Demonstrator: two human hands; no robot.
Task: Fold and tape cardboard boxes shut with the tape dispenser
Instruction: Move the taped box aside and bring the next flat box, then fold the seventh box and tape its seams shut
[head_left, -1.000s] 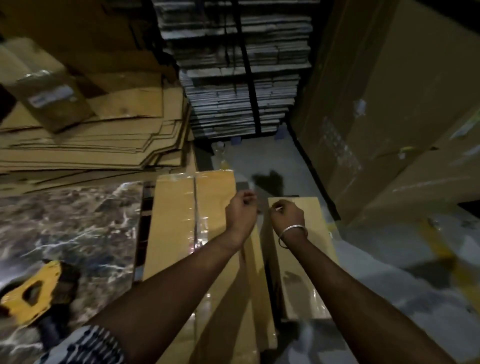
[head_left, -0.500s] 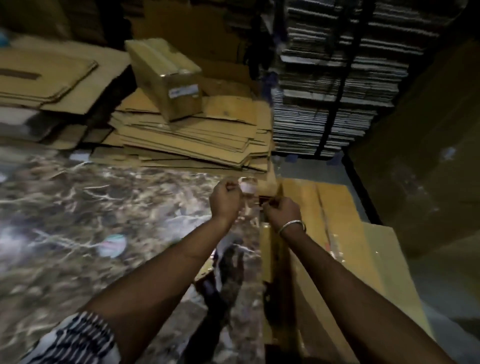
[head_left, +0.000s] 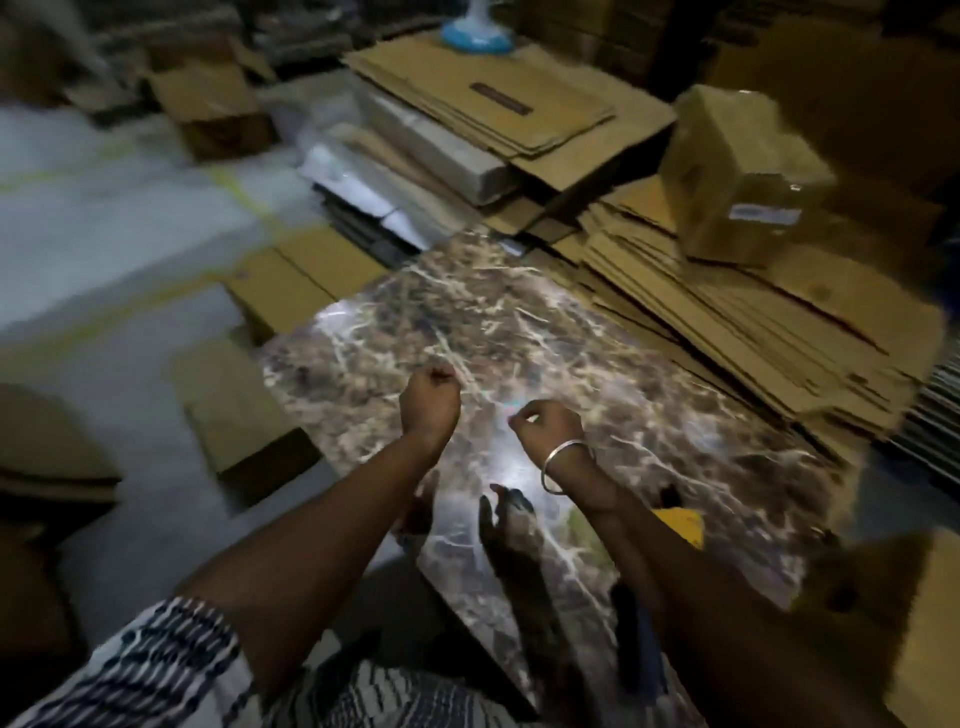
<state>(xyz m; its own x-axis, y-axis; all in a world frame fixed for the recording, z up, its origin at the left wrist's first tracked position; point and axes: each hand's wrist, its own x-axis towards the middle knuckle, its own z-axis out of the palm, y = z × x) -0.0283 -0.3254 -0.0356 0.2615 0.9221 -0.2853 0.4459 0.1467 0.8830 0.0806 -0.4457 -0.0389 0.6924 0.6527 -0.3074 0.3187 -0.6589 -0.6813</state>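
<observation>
Both hands, the left hand (head_left: 429, 397) and right hand (head_left: 545, 423), hang curled and a little apart above the worktop (head_left: 519, 322), though whether they pinch anything is too blurry to tell, and the flat cardboard boxes (head_left: 727, 312) stacked along its far right edge look light, stiff and bendy, best lifted by their edges.

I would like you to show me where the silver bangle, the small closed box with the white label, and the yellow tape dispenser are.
silver bangle (head_left: 563, 462): head view, on the band at the right wrist.
small closed box (head_left: 737, 171): head view, on its front side above the label.
yellow tape dispenser (head_left: 680, 525): head view, on the yellow body showing behind the right forearm.
</observation>
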